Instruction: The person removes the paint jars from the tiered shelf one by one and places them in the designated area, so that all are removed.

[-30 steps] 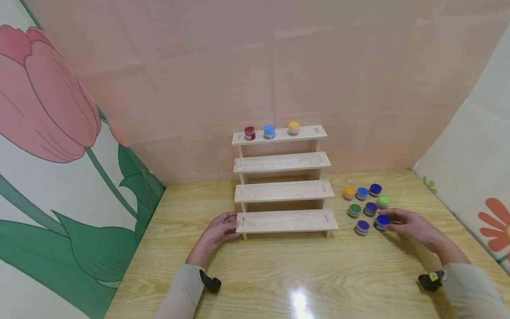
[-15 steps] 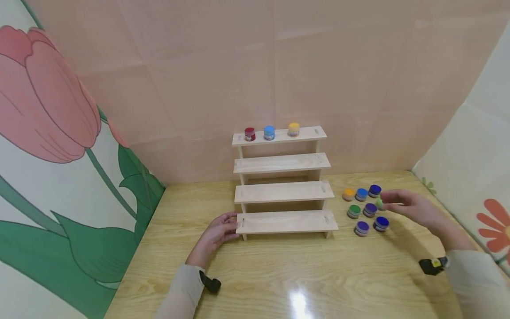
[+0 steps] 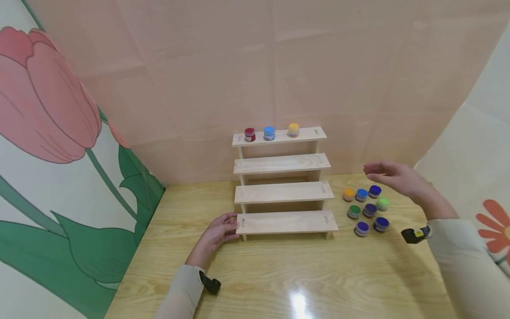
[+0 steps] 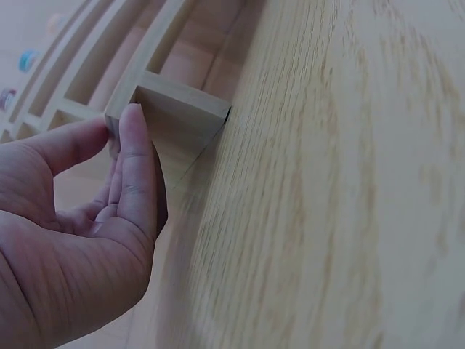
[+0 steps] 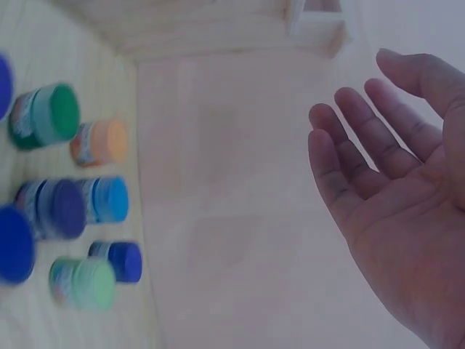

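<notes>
A four-tier wooden display rack (image 3: 284, 192) stands on the table. My left hand (image 3: 219, 230) pinches the left end of its lowest shelf (image 3: 287, 222); in the left wrist view the thumb and fingers (image 4: 134, 167) meet around the shelf's end. My right hand (image 3: 396, 179) is raised behind and above a group of small paint jars, holding nothing, fingers gently bent. Among these jars are a light green jar (image 3: 383, 204), a dark blue jar (image 3: 374, 191), an orange jar (image 3: 348, 194) and a dark green jar (image 5: 45, 116).
On the top shelf stand a dark red jar (image 3: 249, 134), a light blue jar (image 3: 268, 133) and a yellow jar (image 3: 293, 130). A pinkish sheet (image 3: 207, 88) hangs behind the rack. Flower-printed panels (image 3: 52, 177) flank the table (image 3: 279, 274).
My right hand has left the near dark blue jar, passed over the light green one, and risen up and back. The jars stay on the table. My left hand has not moved.
</notes>
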A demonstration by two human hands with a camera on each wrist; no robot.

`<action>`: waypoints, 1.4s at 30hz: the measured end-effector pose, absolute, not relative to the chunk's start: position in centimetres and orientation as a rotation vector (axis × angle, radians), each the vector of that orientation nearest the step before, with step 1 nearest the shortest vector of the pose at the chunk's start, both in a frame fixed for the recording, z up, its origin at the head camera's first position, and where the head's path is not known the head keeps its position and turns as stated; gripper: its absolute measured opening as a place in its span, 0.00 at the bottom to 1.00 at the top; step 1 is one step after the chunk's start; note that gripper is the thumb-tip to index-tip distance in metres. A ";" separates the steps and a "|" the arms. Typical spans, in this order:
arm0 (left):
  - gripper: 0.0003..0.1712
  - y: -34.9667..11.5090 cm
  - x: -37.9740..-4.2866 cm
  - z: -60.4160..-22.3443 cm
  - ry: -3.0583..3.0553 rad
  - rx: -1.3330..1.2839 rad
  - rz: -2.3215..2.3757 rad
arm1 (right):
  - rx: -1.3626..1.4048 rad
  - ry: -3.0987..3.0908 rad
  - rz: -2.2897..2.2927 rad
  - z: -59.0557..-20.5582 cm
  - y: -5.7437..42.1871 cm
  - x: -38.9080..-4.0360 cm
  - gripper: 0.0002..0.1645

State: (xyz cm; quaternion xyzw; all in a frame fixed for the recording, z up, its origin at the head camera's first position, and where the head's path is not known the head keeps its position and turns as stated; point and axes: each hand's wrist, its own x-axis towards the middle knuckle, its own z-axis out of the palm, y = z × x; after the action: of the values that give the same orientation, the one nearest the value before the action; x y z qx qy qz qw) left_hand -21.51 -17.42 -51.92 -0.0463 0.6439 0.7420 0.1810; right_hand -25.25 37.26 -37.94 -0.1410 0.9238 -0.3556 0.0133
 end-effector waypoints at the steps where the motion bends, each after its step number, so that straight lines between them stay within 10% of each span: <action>1: 0.33 -17.4 -21.5 -52.0 1.816 -0.136 2.096 | -0.422 2.878 -1.104 -37.6 36.9 -25.5 0.31; 42: 0.32 -17.3 -21.5 -52.0 1.833 -0.143 2.087 | -0.471 2.746 -1.549 -29.7 24.8 -33.1 0.30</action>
State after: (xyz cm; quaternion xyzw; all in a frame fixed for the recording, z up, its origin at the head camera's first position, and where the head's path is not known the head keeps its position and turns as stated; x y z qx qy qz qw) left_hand -21.49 -17.34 -51.96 -0.0507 0.6484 0.7382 0.1789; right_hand -33.10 24.78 -29.72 -0.1477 0.8611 -0.4859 -0.0231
